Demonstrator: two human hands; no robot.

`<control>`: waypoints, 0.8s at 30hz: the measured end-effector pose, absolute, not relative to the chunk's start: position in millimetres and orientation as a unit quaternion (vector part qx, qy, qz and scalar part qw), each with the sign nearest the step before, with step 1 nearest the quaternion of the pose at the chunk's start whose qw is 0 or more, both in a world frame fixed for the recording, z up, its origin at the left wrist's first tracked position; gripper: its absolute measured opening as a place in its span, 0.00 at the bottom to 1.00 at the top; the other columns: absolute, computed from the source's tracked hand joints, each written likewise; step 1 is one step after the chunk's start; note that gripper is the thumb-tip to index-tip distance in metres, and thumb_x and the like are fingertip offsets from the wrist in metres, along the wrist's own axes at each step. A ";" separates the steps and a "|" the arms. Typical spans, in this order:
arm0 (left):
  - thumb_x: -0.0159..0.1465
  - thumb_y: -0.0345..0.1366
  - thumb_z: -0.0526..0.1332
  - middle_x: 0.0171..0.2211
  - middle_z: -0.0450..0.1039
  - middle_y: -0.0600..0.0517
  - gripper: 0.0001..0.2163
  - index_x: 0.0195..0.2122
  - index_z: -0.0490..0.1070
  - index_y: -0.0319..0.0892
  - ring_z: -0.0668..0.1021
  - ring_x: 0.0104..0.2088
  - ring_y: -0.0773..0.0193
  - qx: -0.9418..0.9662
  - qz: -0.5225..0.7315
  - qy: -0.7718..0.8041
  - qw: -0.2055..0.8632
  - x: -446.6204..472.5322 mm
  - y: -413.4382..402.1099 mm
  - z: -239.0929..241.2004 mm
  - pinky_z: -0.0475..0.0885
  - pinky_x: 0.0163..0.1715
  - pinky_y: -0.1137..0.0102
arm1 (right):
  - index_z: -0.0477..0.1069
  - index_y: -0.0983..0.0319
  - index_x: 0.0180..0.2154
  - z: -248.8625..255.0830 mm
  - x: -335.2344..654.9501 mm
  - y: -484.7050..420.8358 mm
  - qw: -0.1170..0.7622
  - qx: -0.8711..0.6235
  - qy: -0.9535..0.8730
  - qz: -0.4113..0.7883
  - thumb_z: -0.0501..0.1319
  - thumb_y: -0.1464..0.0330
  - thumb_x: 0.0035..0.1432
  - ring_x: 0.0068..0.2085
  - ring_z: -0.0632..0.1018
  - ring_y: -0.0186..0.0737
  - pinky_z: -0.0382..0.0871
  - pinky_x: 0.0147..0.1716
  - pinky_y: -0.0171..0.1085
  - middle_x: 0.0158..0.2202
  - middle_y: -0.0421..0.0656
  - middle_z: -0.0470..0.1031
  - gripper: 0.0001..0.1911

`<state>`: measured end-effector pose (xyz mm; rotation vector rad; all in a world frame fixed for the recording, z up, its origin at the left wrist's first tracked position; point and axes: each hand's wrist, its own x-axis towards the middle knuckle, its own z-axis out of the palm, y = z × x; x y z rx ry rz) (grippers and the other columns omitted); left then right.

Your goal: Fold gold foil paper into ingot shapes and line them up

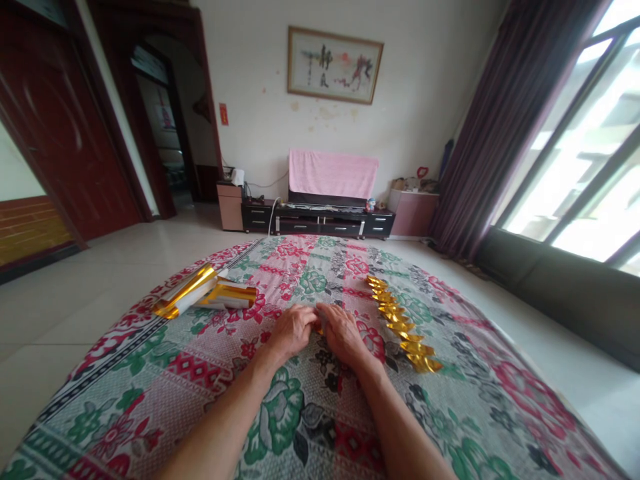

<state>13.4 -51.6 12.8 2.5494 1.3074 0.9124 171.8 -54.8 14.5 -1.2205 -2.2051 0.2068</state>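
My left hand [293, 331] and my right hand [343, 333] rest side by side on a flowered cloth [280, 413], fingers curled and pressed together over a small piece of gold foil paper [319, 328] that barely shows between them. To the right of my right hand runs a row of several folded gold paper pieces [400, 323], laid end to end. To the left of my left hand lies a stack of gold foil sheets [207, 293].
The cloth covers a round surface over a pale tiled floor [100, 280]. A low black TV stand [320, 223] with a pink cloth over the screen stands against the far wall. Dark curtains [500, 127] and a window are at right, dark red doors at left.
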 end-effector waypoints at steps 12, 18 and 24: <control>0.54 0.28 0.57 0.32 0.69 0.50 0.08 0.31 0.73 0.43 0.71 0.38 0.63 0.833 0.306 0.458 0.041 16.1 -62.4 20.9 0.67 0.41 0.70 | 0.68 0.59 0.40 13.5 169.3 -54.5 0.296 -0.479 -0.823 0.068 0.52 0.76 0.51 0.48 0.67 0.39 0.56 0.48 0.37 0.46 0.43 0.69 0.15; 0.55 0.35 0.59 0.33 0.69 0.51 0.05 0.30 0.74 0.44 0.70 0.38 0.63 0.846 0.265 0.460 0.044 15.4 -65.2 22.4 0.66 0.40 0.70 | 0.66 0.59 0.46 14.5 171.4 -54.5 0.290 -0.464 -0.834 0.069 0.50 0.76 0.53 0.50 0.67 0.39 0.56 0.49 0.39 0.49 0.44 0.69 0.19; 0.56 0.33 0.57 0.33 0.68 0.50 0.06 0.29 0.73 0.43 0.70 0.38 0.62 0.852 0.250 0.460 0.017 18.9 -66.2 22.5 0.66 0.41 0.69 | 0.62 0.60 0.50 13.1 172.2 -54.9 0.294 -0.445 -0.843 0.077 0.49 0.77 0.52 0.53 0.64 0.40 0.54 0.50 0.41 0.53 0.45 0.65 0.23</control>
